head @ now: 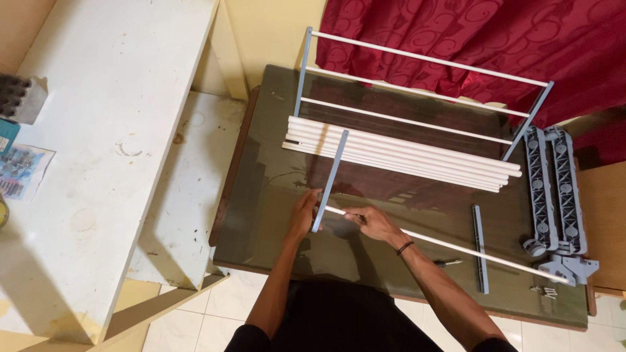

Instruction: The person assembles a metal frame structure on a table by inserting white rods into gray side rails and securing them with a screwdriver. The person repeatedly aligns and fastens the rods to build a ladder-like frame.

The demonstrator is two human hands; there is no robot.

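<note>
Gripping parts over a dark table (274, 189) w/ red curtain (456, 45) behind.
Left hand (304, 214) clasps grey bar (330, 180); right hand (373, 223) pinches white rod (456, 248).

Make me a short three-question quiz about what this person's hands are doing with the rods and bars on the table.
1. True or false: the left hand touches the grey bar.
2. What does the right hand pinch? A) white rod B) screwdriver C) curtain
3. How many rods already sit in the frame at the back?

Key: 1 true; 2 A; 3 three.
</note>
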